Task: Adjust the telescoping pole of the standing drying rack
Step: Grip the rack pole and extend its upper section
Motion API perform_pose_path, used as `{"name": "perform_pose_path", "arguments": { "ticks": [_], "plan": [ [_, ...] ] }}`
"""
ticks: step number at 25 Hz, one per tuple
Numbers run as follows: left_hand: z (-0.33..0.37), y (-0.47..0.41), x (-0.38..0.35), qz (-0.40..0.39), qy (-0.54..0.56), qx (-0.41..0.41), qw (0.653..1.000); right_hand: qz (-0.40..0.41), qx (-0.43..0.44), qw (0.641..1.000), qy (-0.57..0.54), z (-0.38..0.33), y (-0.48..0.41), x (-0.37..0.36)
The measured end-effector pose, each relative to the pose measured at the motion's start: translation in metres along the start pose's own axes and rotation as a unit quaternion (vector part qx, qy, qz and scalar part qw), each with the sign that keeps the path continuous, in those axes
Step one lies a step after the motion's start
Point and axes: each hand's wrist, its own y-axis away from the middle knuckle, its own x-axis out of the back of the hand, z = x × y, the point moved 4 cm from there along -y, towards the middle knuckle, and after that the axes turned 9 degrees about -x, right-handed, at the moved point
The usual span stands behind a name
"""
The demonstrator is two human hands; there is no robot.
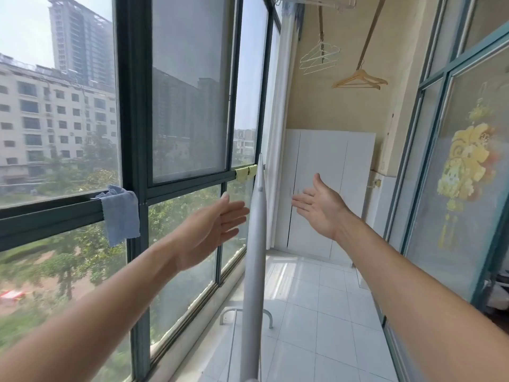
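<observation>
The grey telescoping pole [254, 257] of the drying rack runs away from me, from the bottom centre toward the window rail. A small button or hole shows on it near its far part. Its curved foot [268, 317] rests on the tiled floor below. My left hand [209, 230] is stretched out flat just left of the pole, fingers apart, palm facing the pole, fingertips nearly touching it. My right hand [319, 206] is held open to the right of the pole, clearly apart from it. Neither hand grips anything.
A tall green-framed window [132, 133] lines the left, with a blue cloth [121, 213] and a yellow cloth [246, 172] draped on its rail. A white cabinet [330, 188] stands at the far end. Hangers [358, 79] dangle overhead. A glass door [454, 175] lines the right.
</observation>
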Motion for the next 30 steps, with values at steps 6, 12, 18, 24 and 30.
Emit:
{"name": "perform_pose_path", "arguments": {
  "ticks": [6, 12, 18, 24, 30],
  "plan": [
    [0.01, 0.072, -0.047, -0.151, 0.136, 0.001, 0.979, -0.081, -0.015, 0.994, -0.077, 0.0, 0.002, -0.053],
    [0.021, 0.089, -0.067, -0.191, 0.112, -0.053, 0.974, -0.099, 0.006, 0.982, -0.161, 0.0, 0.003, -0.089],
    [0.014, 0.073, -0.065, -0.17, 0.128, -0.063, 0.975, -0.037, 0.049, 0.983, -0.176, -0.003, -0.016, -0.09],
    [0.003, 0.046, -0.053, -0.082, 0.151, -0.097, 0.98, -0.031, 0.082, 0.983, -0.162, -0.015, -0.047, -0.096],
    [-0.013, 0.025, -0.032, 0.12, 0.114, -0.175, 0.971, -0.016, 0.093, 0.982, -0.165, -0.014, -0.085, -0.106]
  ]
}}
